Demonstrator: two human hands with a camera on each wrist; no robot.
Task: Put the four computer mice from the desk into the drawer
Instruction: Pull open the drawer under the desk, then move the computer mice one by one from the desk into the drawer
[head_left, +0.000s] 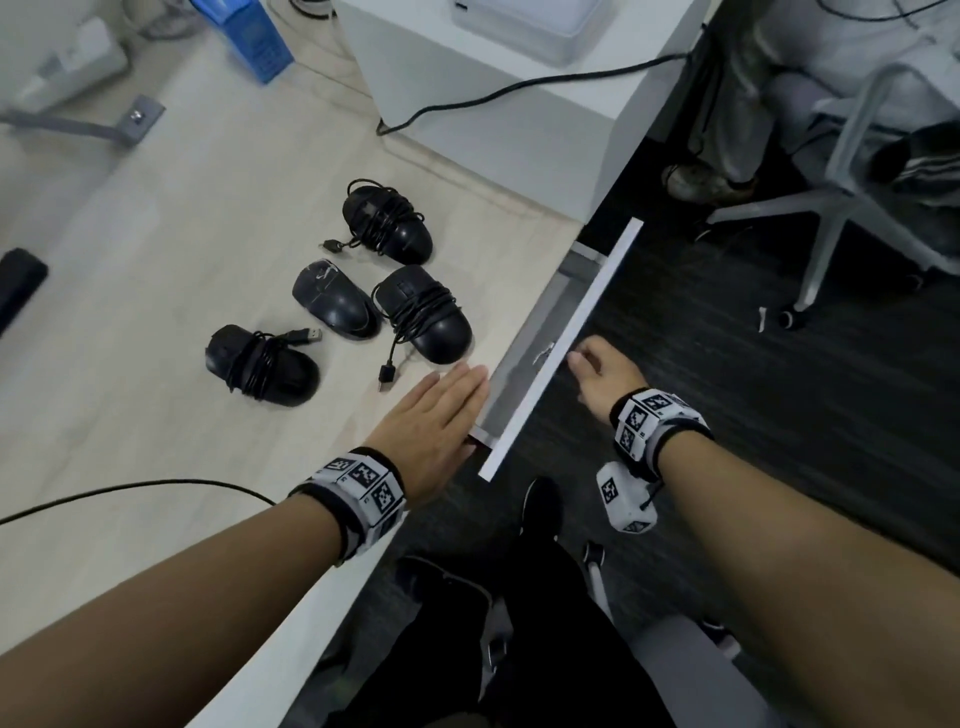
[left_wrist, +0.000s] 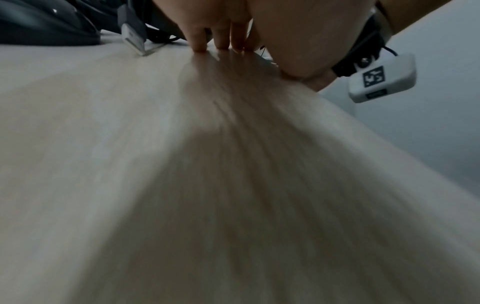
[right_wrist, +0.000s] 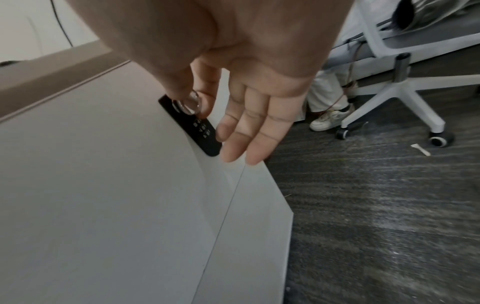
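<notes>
Four black computer mice lie on the pale wooden desk (head_left: 156, 270): a far one (head_left: 387, 223), a bare one (head_left: 332, 299), one (head_left: 423, 314) nearest the drawer, and a near-left one (head_left: 260, 364). Three have their cords wrapped round them. The white drawer (head_left: 566, 343) under the desk's right edge stands slightly pulled out, showing a narrow grey gap. My left hand (head_left: 457, 384) lies flat on the desk by that edge, fingers (left_wrist: 221, 39) straight. My right hand (head_left: 582, 361) pinches the round drawer knob (right_wrist: 187, 105) between thumb and forefinger; the other fingers (right_wrist: 249, 131) hang straight.
A white box (head_left: 498, 78) with a black cable (head_left: 519, 88) stands at the desk's back. A blue object (head_left: 249, 31) lies far left. A white office chair (head_left: 841, 208) and another person's shoe (head_left: 701, 182) are on the dark carpet to the right. My legs (head_left: 519, 597) are below the desk edge.
</notes>
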